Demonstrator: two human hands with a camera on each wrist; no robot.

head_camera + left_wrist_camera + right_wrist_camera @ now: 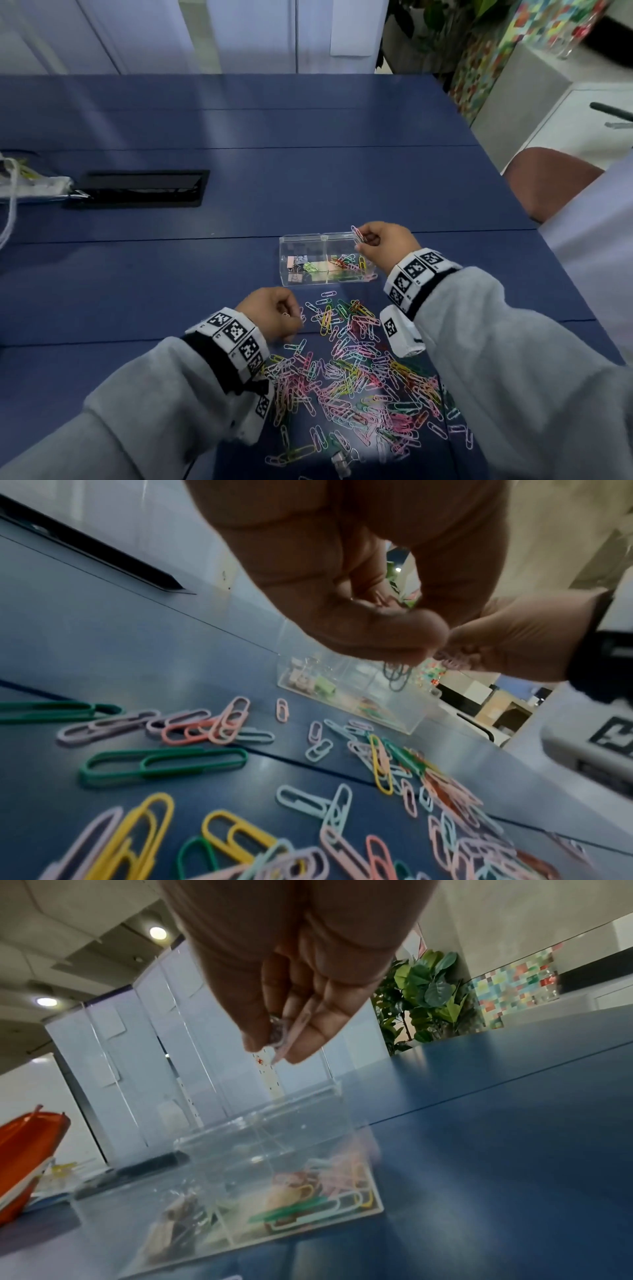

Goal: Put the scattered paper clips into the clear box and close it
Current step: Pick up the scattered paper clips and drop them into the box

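Dim, bluish indoor light; ceiling lamps (157,933) glare; wrist views blurred, edges warped.

A clear rectangular plastic box (310,272) sits on the dark blue table (205,274), its lid up at the far edge, a divider splitting it in two: the right compartment holds coloured paper clips (349,263), the left one small binder clips (296,265) (pink, black, green). On the near side of it, a wide scatter of pastel and bright wire paper clips (356,373) lies flat and overlapping. A few more are pinched above the box's right end.
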